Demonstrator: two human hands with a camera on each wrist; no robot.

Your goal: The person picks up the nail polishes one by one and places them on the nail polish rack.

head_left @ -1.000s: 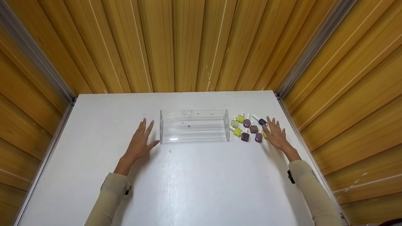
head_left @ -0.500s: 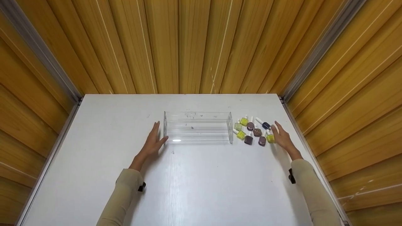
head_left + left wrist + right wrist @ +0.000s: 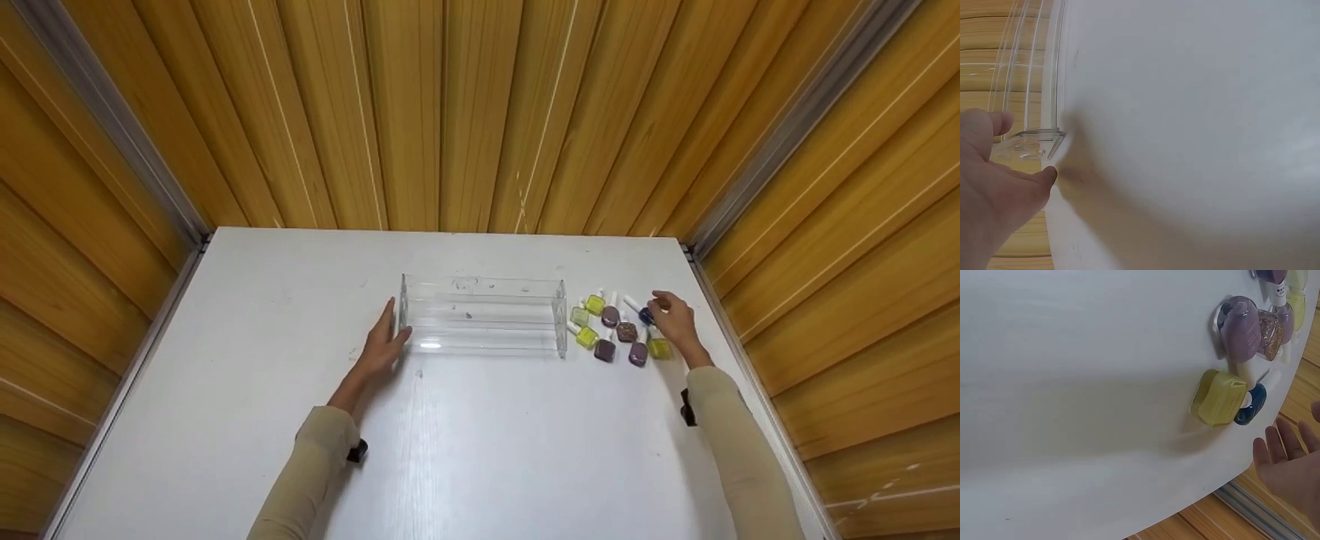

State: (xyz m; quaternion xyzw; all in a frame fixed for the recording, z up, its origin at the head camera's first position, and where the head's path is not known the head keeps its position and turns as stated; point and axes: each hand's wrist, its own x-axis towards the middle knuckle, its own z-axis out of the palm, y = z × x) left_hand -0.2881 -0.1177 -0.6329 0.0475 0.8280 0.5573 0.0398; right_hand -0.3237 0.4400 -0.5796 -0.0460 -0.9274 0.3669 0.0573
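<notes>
A clear acrylic tiered rack [image 3: 484,328] stands on the white table. At its left end is my left hand [image 3: 381,351], fingers straight along the side panel and thumb by the front corner. The left wrist view shows that thumb and a fingertip on either side of the rack's end panel [image 3: 1030,143]. To the right of the rack lie several nail polish bottles with white caps. Over the dark blue bottle [image 3: 646,316] hovers my right hand [image 3: 676,324], its fingers loosely bent and holding nothing. A yellow bottle [image 3: 1220,398] lies just below that hand.
Purple bottles [image 3: 637,354], lime bottles [image 3: 586,337] and a brown glitter bottle [image 3: 626,331] lie grouped by the rack's right end. Wood-look panels [image 3: 480,112] enclose the white table [image 3: 510,450] at the back and sides.
My left hand has moved right to the rack's end. My right hand has drawn its fingers in and moved over the dark blue bottle, uncovering the yellow one. The head view has shifted slightly.
</notes>
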